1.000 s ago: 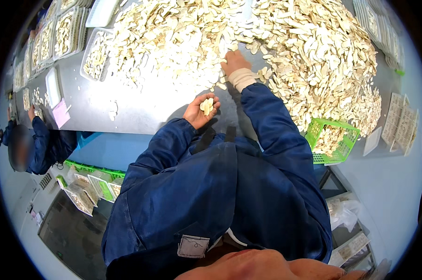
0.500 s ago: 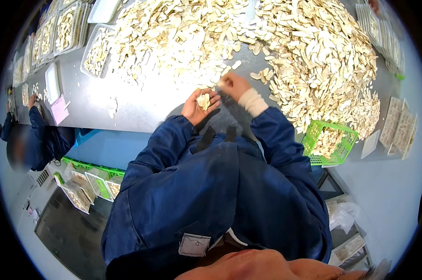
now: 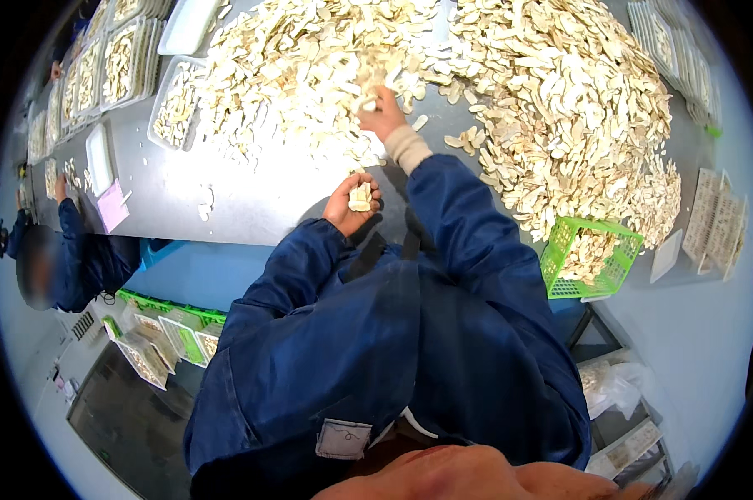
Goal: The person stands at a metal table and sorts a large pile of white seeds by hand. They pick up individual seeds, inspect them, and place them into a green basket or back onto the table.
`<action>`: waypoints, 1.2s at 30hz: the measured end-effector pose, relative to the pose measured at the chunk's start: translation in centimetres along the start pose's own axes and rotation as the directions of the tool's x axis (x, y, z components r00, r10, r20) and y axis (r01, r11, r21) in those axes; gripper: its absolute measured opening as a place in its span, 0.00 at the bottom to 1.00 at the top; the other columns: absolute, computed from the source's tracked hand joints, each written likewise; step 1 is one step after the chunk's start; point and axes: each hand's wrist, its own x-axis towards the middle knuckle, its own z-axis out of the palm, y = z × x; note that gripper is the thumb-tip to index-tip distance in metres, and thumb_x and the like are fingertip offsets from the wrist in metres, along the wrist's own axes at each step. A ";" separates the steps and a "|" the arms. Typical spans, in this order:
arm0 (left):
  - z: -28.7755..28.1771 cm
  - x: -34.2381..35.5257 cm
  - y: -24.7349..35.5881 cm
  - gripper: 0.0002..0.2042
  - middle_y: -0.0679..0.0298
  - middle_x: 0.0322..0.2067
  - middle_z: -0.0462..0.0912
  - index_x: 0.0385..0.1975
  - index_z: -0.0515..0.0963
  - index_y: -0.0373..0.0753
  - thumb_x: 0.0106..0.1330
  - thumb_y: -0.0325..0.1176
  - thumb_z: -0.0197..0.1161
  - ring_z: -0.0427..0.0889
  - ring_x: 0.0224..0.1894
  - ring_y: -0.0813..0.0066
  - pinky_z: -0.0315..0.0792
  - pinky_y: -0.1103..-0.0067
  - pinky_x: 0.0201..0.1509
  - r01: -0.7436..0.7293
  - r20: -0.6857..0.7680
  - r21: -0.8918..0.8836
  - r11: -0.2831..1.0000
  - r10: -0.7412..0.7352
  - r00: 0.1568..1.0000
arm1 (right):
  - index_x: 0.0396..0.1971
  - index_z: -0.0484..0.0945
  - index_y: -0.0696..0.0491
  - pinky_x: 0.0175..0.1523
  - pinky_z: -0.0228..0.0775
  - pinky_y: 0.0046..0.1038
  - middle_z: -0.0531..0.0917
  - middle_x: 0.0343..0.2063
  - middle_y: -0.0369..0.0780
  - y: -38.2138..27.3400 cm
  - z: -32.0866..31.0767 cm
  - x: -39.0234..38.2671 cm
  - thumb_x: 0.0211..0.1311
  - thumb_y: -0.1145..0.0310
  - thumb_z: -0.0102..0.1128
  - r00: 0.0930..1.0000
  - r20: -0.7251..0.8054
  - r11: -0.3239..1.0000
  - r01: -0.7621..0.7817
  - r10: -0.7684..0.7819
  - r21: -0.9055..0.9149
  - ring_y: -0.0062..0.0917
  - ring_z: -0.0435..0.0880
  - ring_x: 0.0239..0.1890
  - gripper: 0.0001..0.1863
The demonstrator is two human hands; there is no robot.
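Observation:
Pale, flat dried slices (image 3: 293, 92) lie spread over the grey metal table. My left hand (image 3: 347, 204) is palm up near the table's front edge, its fingers curled round a few pale slices (image 3: 360, 197). Ahead and to the right, my right hand (image 3: 385, 118) reaches over the near edge of the spread with its fingers drawn together. A pale slice (image 3: 368, 106) shows at its fingertips. Slices just beyond that hand look smeared by motion. A beige knit cuff rings my right wrist.
A taller slice heap (image 3: 576, 108) rises at right, beside a green plastic basket (image 3: 597, 271) holding slices. A clear tray (image 3: 161, 104) of slices sits left, near stacked trays (image 3: 126, 62). A pink card (image 3: 112, 207) lies near another person (image 3: 85, 258) at far left.
My right hand has moved forward and left, from beside my left hand to the slices. My left hand has dropped slightly nearer me, its fingers curling more round its slices.

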 end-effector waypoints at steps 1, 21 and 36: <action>-0.2 -0.3 0.0 0.12 0.62 0.34 0.75 0.39 0.71 0.39 0.70 0.40 0.46 0.75 0.36 0.69 0.72 0.78 0.35 -0.014 -0.016 0.003 1.000 0.014 1.000 | 0.59 0.55 0.56 0.33 0.73 0.27 0.73 0.46 0.48 -2.8 1.0 0.1 0.49 0.74 0.63 0.995 0.103 0.995 0.001 -0.011 0.097 0.26 0.79 0.29 0.36; -0.9 0.3 4.0 0.15 0.65 0.42 0.77 0.46 0.71 0.37 0.71 0.38 0.42 0.71 0.28 0.80 0.66 0.86 0.25 -0.099 -0.137 0.206 0.973 0.129 0.982 | 0.48 0.73 0.52 0.47 0.71 0.28 0.77 0.44 0.37 2.5 -3.6 -6.7 0.56 0.74 0.55 0.880 0.471 0.899 0.247 -0.052 -0.362 0.22 0.76 0.42 0.18; 0.6 0.4 5.0 0.09 0.62 0.30 0.74 0.43 0.70 0.38 0.68 0.34 0.48 0.68 0.26 0.75 0.62 0.84 0.22 -0.178 -0.081 -0.110 0.978 0.169 0.982 | 0.49 0.70 0.59 0.37 0.77 0.24 0.79 0.35 0.42 -5.1 -3.2 4.8 0.58 0.71 0.58 0.986 0.102 0.975 -0.109 0.130 -0.194 0.25 0.82 0.32 0.19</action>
